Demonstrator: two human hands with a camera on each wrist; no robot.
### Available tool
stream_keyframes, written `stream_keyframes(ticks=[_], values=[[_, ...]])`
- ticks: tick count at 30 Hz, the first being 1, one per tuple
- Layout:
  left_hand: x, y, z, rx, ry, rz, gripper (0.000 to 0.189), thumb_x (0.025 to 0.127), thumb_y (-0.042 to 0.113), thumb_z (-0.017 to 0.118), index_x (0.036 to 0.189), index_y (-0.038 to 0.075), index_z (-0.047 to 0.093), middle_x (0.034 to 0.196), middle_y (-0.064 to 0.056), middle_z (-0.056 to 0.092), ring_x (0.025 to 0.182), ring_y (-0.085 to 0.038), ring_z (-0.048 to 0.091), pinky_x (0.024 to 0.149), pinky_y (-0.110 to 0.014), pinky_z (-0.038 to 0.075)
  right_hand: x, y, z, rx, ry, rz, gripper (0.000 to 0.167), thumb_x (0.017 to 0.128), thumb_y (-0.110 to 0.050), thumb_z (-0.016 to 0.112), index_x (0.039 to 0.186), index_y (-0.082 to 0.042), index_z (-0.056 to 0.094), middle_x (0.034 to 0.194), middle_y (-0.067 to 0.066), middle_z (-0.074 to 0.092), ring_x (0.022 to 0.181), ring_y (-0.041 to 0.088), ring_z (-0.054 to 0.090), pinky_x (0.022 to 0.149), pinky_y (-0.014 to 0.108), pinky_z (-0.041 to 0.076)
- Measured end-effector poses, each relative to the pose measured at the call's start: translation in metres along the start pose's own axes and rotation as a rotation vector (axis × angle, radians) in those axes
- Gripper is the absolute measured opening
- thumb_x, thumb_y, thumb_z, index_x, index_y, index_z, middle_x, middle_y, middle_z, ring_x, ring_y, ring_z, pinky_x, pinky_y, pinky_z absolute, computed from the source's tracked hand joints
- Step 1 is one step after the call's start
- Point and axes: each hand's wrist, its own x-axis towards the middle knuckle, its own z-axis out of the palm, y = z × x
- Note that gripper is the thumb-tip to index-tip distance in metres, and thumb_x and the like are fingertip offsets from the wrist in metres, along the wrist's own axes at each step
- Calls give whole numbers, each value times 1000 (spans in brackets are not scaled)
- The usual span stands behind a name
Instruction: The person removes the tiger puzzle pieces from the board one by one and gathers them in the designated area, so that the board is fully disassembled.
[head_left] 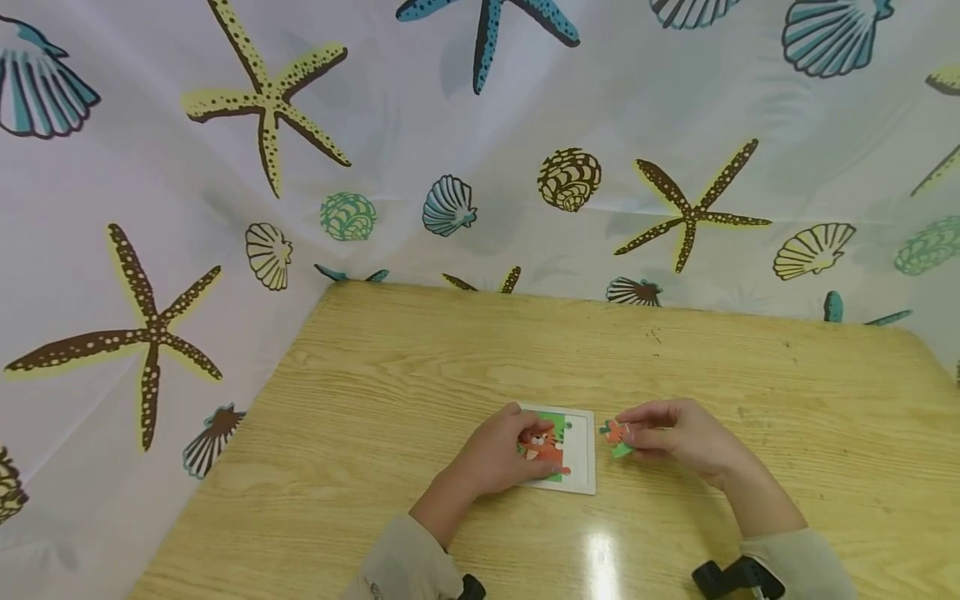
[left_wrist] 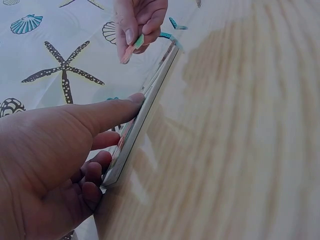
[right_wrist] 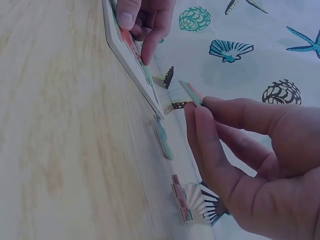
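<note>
A small jigsaw puzzle in a white frame board (head_left: pixel 580 462) lies on the table, its left part showing an orange cartoon animal on green. My left hand (head_left: pixel 498 454) holds the board from the left, thumb and fingers over the picture; in the left wrist view its thumb (left_wrist: pixel 112 112) presses near the board's edge. To the right of the board, my right hand (head_left: pixel 690 437) pinches a jigsaw piece (head_left: pixel 618 437), orange and green, between thumb and fingers. That piece (right_wrist: pixel 191 93) is above the table and apart from the board.
Two more flat pieces lie on the table in the right wrist view: one bluish-green (right_wrist: pixel 162 138) by the board's corner, one reddish (right_wrist: pixel 181 198) farther off. The wooden table (head_left: pixel 420 358) meets a white curtain (head_left: pixel 510 125) with shell and starfish prints behind and at the left.
</note>
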Motion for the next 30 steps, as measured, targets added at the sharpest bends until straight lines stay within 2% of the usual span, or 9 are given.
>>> stream_keyframes(ticks=[6,11,18,30], values=[[0,1,-1,4,0,9,46,81,43,83,114,14,69,91,2,51,77,-12,44,71,-26,39,-1,0,-3,-43,36,0,42,93,-9,70,127,12,58,102,6,72,92,11,70,86,31,58],[-1,1,-1,-5,-1,7,46,80,43,83,113,15,69,92,3,52,78,-12,45,72,-26,40,-1,2,-8,-70,57,-4,41,92,-12,72,125,11,62,107,7,72,91,11,70,86,30,57],[0,-1,0,-6,2,7,48,79,44,84,114,14,69,92,2,51,78,-13,45,71,-26,41,-3,2,-15,-29,61,7,39,92,-7,70,125,13,61,112,9,70,92,10,70,87,31,58],[0,1,-1,-4,-3,-12,54,80,43,83,121,12,68,95,2,52,81,-13,48,75,-28,43,-5,1,-23,-25,67,25,36,97,-9,65,126,11,60,100,1,70,84,11,70,79,28,59]])
